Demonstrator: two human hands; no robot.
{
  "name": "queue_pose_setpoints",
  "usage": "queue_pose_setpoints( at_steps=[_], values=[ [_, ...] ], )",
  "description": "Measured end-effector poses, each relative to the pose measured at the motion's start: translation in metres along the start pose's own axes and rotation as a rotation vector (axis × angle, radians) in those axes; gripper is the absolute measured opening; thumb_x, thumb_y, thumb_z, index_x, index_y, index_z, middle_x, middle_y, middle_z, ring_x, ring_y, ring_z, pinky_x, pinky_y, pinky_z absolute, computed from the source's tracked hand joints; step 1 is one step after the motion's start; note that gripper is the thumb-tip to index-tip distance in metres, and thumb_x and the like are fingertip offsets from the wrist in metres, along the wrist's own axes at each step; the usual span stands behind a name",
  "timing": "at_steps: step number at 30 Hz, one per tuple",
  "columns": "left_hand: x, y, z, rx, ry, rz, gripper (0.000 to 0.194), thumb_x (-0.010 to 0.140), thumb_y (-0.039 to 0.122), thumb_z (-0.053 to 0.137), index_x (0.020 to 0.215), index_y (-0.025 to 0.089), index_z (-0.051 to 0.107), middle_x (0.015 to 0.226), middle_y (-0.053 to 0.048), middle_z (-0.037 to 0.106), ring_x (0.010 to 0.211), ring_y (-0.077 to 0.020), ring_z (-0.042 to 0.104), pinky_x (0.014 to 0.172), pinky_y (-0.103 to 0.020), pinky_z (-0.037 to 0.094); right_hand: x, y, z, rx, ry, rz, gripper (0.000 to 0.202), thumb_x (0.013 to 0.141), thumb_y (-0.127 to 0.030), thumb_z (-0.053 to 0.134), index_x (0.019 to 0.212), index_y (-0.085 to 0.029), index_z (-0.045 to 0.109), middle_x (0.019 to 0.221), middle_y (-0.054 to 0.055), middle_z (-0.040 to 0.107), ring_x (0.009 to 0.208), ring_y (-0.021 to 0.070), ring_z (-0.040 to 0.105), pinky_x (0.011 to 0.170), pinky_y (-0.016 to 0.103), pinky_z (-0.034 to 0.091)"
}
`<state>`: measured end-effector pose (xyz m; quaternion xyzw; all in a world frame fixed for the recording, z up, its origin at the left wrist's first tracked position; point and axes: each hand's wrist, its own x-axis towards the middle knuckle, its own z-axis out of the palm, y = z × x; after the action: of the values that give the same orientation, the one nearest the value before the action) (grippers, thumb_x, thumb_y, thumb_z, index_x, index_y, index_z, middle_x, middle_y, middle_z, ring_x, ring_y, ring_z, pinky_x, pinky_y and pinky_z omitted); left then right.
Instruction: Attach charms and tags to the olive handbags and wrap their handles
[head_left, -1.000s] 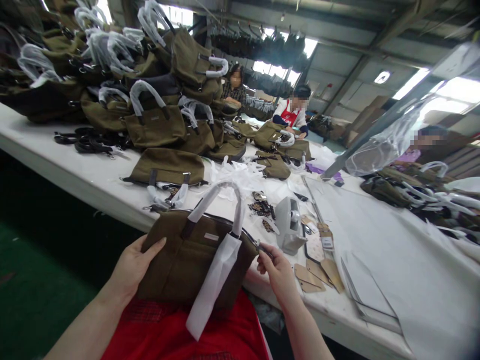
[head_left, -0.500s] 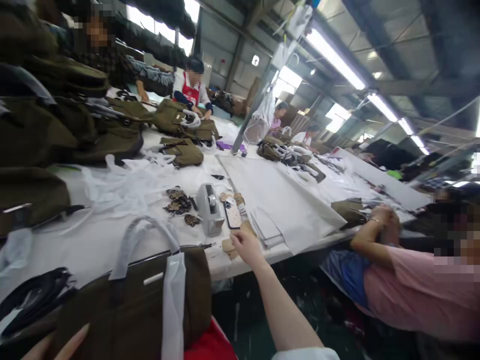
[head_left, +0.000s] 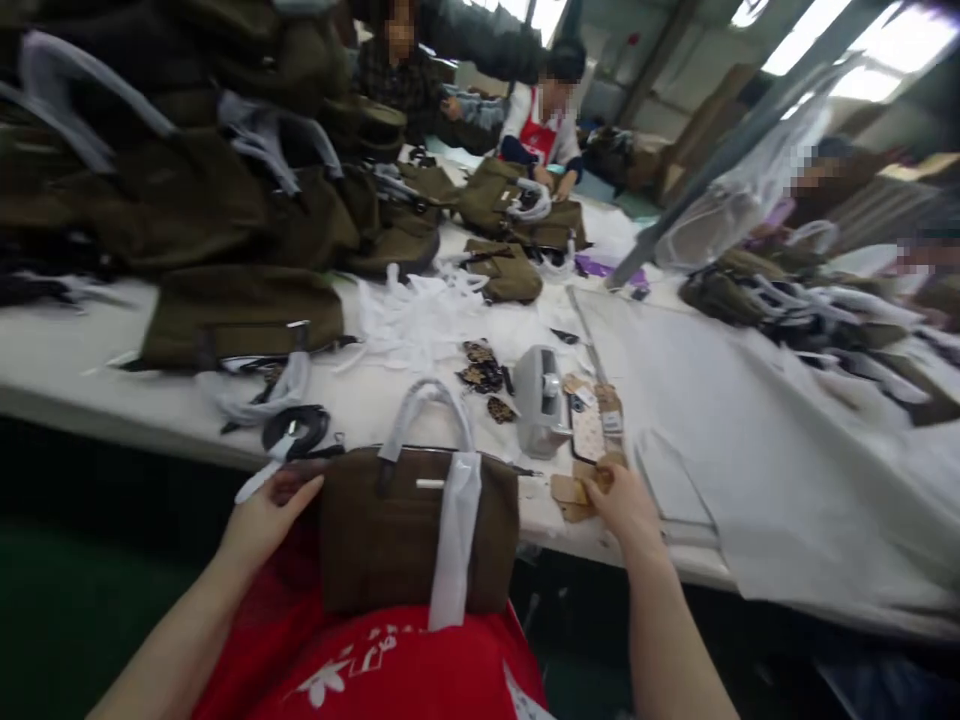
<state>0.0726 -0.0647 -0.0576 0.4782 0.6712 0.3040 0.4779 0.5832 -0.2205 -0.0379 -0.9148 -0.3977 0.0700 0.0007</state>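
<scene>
An olive-brown handbag (head_left: 397, 540) stands upright at the table's front edge, against a red apron. Its handles (head_left: 433, 385) are wrapped in white film. My left hand (head_left: 262, 520) is closed at the bag's upper left corner, thumb along the edge; its curled fingertips are partly hidden. Beside it lies a coiled black strap (head_left: 296, 430) with a white wrapped end. To the right, my right hand (head_left: 626, 500) pinches at brown cardboard hang tags (head_left: 571, 495) near the table edge.
Behind the tags are a grey tape dispenser (head_left: 541, 400), a phone (head_left: 586, 425) and leopard-print pieces (head_left: 481, 368). White wrapping strips (head_left: 420, 315) are heaped further back. Olive bags (head_left: 240, 310) pile at left. A slanted pole (head_left: 675, 220) rises behind; a co-worker (head_left: 544, 130) handles bags.
My view has swung left and down. My left hand has come up to the bag's upper left corner. My right hand stays by the tags, its fingers now over them.
</scene>
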Motion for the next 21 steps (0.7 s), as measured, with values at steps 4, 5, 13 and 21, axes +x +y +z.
queue_pose_setpoints(
  at_steps=[4, 5, 13, 21],
  values=[
    [0.008, 0.015, -0.019, -0.297, 0.087, -0.045, 0.055, 0.06, 0.054, 0.079, 0.095, 0.015, 0.062, 0.081, -0.004, 0.07, 0.073, -0.0189, 0.069, 0.066, -0.027, 0.055, 0.005, 0.003, 0.008, -0.095, 0.001, -0.06, 0.044, 0.088, -0.047, 0.052, 0.117, -0.015, 0.06, 0.108, 0.014, 0.064, 0.1, 0.0286, 0.062, 0.084, 0.036, 0.045],
    [0.01, 0.019, -0.022, -0.35, 0.075, -0.063, 0.054, 0.062, 0.055, 0.077, 0.094, 0.014, 0.062, 0.082, -0.005, 0.071, 0.074, -0.0188, 0.069, 0.066, -0.027, 0.055, 0.003, 0.001, 0.007, -0.13, -0.002, -0.086, 0.046, 0.088, -0.047, 0.051, 0.118, -0.013, 0.059, 0.108, 0.015, 0.063, 0.101, 0.0293, 0.061, 0.085, 0.037, 0.045],
    [0.036, 0.048, -0.012, -0.251, 0.074, -0.108, 0.034, 0.061, 0.037, 0.076, 0.081, 0.01, 0.066, 0.07, -0.008, 0.071, 0.053, -0.0158, 0.064, 0.043, -0.02, 0.046, -0.007, -0.022, -0.007, -0.306, 0.004, -0.22, 0.04, 0.091, -0.034, 0.052, 0.122, -0.009, 0.057, 0.109, 0.017, 0.063, 0.102, 0.0282, 0.061, 0.084, 0.034, 0.045],
    [0.045, 0.087, 0.005, -0.289, 0.194, 0.144, 0.037, 0.067, 0.039, 0.071, 0.092, 0.014, 0.06, 0.062, 0.0, 0.065, 0.057, -0.0154, 0.066, 0.054, -0.022, 0.053, 0.003, -0.021, -0.004, -0.354, 0.017, -0.247, 0.022, 0.093, -0.023, 0.046, 0.102, -0.011, 0.062, 0.097, 0.015, 0.066, 0.09, 0.0257, 0.065, 0.076, 0.032, 0.043]
  ],
)
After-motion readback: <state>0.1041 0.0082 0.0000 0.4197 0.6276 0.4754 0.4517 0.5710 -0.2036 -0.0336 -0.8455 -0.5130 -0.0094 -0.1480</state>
